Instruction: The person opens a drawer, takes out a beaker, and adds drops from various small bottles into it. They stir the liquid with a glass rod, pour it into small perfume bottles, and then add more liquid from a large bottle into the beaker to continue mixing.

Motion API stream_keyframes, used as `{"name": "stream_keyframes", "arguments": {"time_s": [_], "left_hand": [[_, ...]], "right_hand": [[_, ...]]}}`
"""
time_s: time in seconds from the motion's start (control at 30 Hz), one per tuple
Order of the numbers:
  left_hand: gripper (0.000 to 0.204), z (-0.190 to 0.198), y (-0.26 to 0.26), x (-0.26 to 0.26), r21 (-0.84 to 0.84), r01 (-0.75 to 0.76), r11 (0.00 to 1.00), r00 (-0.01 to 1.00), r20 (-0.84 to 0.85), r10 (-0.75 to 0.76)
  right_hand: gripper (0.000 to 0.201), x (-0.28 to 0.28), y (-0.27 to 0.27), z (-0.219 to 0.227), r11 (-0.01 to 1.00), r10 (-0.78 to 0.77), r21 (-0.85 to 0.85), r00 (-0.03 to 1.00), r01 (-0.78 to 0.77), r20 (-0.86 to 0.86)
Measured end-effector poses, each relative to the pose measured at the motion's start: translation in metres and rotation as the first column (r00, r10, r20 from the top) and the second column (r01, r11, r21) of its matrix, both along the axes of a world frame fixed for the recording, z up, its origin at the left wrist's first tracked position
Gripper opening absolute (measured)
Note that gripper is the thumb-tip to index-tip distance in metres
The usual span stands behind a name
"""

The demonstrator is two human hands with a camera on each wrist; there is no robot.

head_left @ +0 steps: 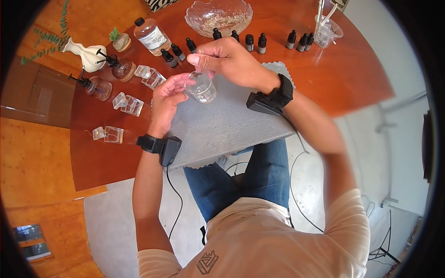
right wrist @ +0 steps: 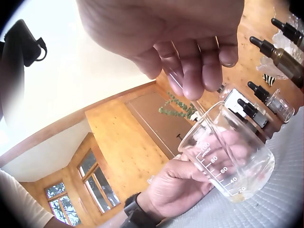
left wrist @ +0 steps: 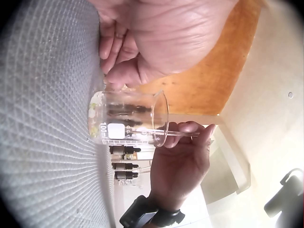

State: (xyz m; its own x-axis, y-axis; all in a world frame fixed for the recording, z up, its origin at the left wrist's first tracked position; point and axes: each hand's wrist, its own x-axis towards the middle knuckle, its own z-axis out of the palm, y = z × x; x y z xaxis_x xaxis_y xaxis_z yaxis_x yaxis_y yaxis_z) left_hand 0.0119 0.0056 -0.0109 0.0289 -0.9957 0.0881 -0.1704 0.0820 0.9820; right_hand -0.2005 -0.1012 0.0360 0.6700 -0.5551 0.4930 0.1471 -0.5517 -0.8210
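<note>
A clear glass beaker (head_left: 204,91) with printed markings stands on the grey mat (head_left: 213,125), a little clear liquid at its bottom. The left hand (head_left: 168,99) holds the beaker's side, fingers behind and thumb in front; the right wrist view shows this hand (right wrist: 183,183) around the glass. Above the rim the right hand (head_left: 236,62) pinches a thin clear rod (right wrist: 216,128), which slants down into the beaker (right wrist: 232,156). In the left wrist view the right hand (left wrist: 180,166) grips the rod (left wrist: 183,134) beyond the beaker (left wrist: 128,118).
Dropper bottles (head_left: 262,44) line the table's back, beside a glass bowl (head_left: 219,18) and a plastic cup (head_left: 328,34) with sticks. At the left are square glass bottles (head_left: 132,105), pump bottles (head_left: 123,69), a large labelled bottle (head_left: 152,36) and a white vase (head_left: 88,54).
</note>
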Motion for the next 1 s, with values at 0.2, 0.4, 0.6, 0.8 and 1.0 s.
{"name": "stream_keyframes", "arguments": {"time_s": [0.2, 0.4, 0.6, 0.8, 1.0], "left_hand": [[0.079, 0.008, 0.006, -0.012, -0.040, 0.131, 0.991, 0.991, 0.008, -0.131], [0.091, 0.010, 0.002, -0.019, -0.011, 0.231, 0.973, 0.973, 0.008, -0.231], [0.062, 0.010, 0.003, -0.019, -0.003, 0.208, 0.978, 0.978, 0.031, -0.207], [0.064, 0.006, 0.002, -0.018, -0.059, 0.219, 0.974, 0.975, -0.009, -0.220], [0.071, 0.009, -0.002, -0.017, -0.021, 0.261, 0.965, 0.965, 0.029, -0.260]], "right_hand": [[0.040, -0.003, 0.002, 0.003, 0.999, 0.049, -0.004, 0.998, -0.050, -0.046], [0.040, -0.004, -0.001, 0.004, 0.982, 0.143, 0.133, 0.988, -0.133, -0.064], [0.040, -0.003, 0.005, 0.009, 0.991, 0.088, 0.103, 0.996, -0.086, -0.019], [0.039, -0.004, -0.002, 0.004, 0.987, 0.093, 0.133, 0.995, -0.088, -0.033], [0.039, -0.005, -0.003, 0.006, 0.979, 0.166, 0.136, 0.983, -0.154, -0.079]]}}
